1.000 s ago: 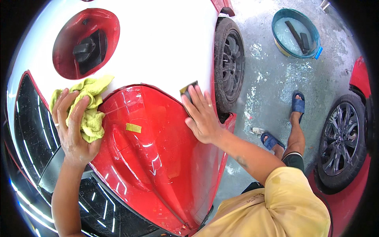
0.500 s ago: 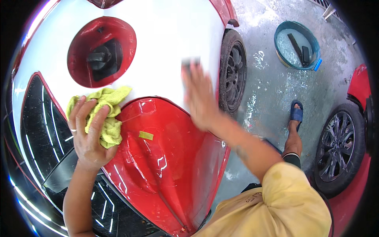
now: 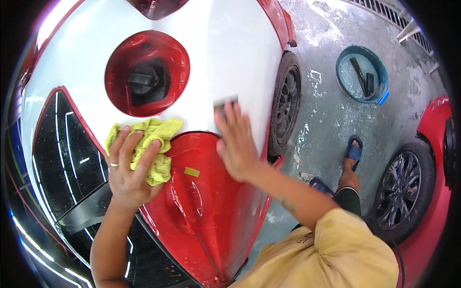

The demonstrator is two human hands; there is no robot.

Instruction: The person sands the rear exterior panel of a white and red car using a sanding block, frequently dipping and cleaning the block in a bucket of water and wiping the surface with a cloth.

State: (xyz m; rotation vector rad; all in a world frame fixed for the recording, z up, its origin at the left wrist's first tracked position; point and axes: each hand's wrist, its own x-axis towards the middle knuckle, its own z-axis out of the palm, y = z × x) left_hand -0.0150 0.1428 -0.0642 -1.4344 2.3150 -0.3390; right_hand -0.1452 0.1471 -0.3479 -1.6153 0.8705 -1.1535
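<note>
My left hand [image 3: 128,173] is closed around a crumpled yellow-green microfiber cloth [image 3: 161,129], pressing it to the car body below the round fuel filler recess [image 3: 182,57]. A ring shows on one finger. My right hand [image 3: 236,146] lies over a small dark sanding block [image 3: 225,102], fingers extended along it, on the whitish panel [image 3: 230,53] just above the red rear door [image 3: 211,177]. Most of the block is hidden beneath the fingers. A scrap of yellow tape [image 3: 191,172] sticks to the red door.
On the wet floor at the right stands a blue-rimmed tub [image 3: 343,79] of water with dark blocks in it. The car's wheel [image 3: 286,98] is beside my right arm. Another red car's wheel [image 3: 403,189] is at the far right. Dark window glass [image 3: 62,144] lies at left.
My right hand has slid the block toward me and to the left across the whitish panel. My left hand keeps its place on the car with the cloth. The whole view has shifted slightly.
</note>
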